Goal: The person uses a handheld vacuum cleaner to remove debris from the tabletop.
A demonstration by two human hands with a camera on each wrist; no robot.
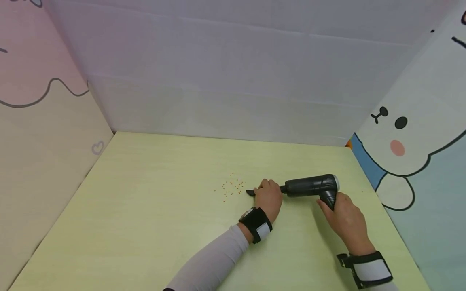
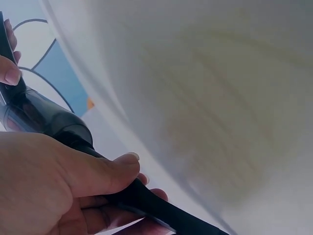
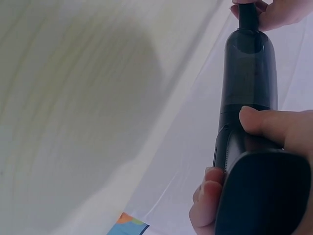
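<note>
A black handheld vacuum cleaner (image 1: pixel 307 186) is held level above the table by both hands. My right hand (image 1: pixel 347 220) grips its handle; in the right wrist view the thumb (image 3: pixel 264 122) lies along the body. My left hand (image 1: pixel 268 198) holds the slim nozzle (image 2: pixel 161 210) at the front, thumb on one side and fingers on the other. The dark nozzle tip (image 1: pixel 250 192) pokes out left of that hand. Just beyond the tip, small orange crumbs (image 1: pixel 233 187) lie scattered on the table. Whether the tip touches the table is unclear.
The pale yellow table (image 1: pixel 127 210) meets a white sheet-like wall (image 1: pixel 233 81) at the back. A panel with cartoon figures (image 1: pixel 418 141) stands along the right edge, and a pink and cream panel (image 1: pixel 43 133) along the left.
</note>
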